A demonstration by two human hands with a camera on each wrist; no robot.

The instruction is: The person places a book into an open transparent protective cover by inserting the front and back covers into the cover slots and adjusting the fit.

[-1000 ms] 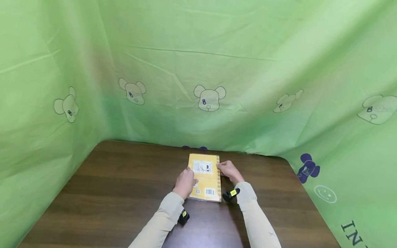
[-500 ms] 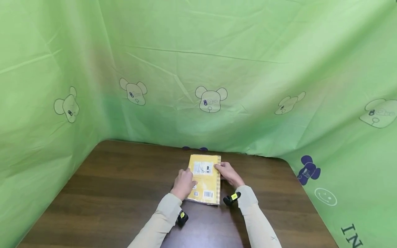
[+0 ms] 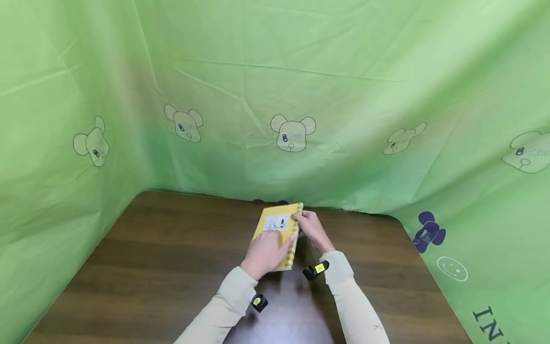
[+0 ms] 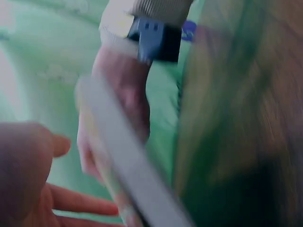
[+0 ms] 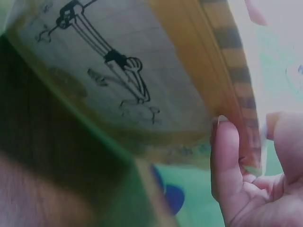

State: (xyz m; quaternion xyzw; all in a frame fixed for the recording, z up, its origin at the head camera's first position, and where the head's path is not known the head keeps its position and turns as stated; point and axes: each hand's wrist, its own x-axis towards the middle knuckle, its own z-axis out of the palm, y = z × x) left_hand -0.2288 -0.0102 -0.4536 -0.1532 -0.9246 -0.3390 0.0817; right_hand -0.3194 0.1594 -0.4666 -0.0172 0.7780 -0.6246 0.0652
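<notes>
A yellow book (image 3: 277, 222) with a checked spine and a pale picture panel is tilted over the table, its right side raised. My right hand (image 3: 312, 228) grips that side near the far corner, thumb on the upper cover. In the right wrist view its fingers hold the checked spine, and the cover on that side of the book (image 5: 142, 56) bears a cartoon figure. My left hand (image 3: 265, 251) lies across the upper cover in the head view, its fingers extended. The left wrist view shows the book's blurred page edge (image 4: 128, 156) beside those straight fingers.
Under the book is a brown wooden table (image 3: 180, 258). A green curtain (image 3: 223, 157) printed with bear faces hangs around its back and sides. Black devices with yellow labels are on both wrists, one a wrist camera (image 3: 259, 302) on the left.
The book has gone from nearly flat to tilted, its right side lifted by my right hand. My left hand has shifted from the book's left edge to across its cover.
</notes>
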